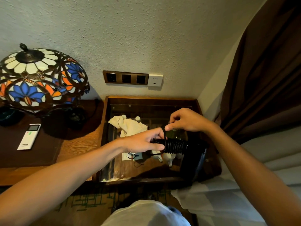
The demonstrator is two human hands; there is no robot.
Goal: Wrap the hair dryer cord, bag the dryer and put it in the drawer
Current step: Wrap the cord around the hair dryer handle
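Observation:
A black hair dryer [193, 154] hangs over the glass-topped side table [146, 99], its handle lying sideways and its body pointing down. Black cord [175, 145] is coiled in several tight turns around the handle. My left hand [143, 141] grips the free end of the handle, left of the coils. My right hand [187, 120] is just above and pinches the loose end of the cord between thumb and forefinger. A cream cloth bag [128, 125] lies crumpled on the glass behind my left hand. No drawer can be made out.
A stained-glass lamp [37, 79] stands on the wooden nightstand at left, beside a white remote [29, 137]. Wall sockets [125, 78] sit above the table. Cups and small items show under the glass. A bed edge [276, 160] and brown curtain [268, 70] lie to the right.

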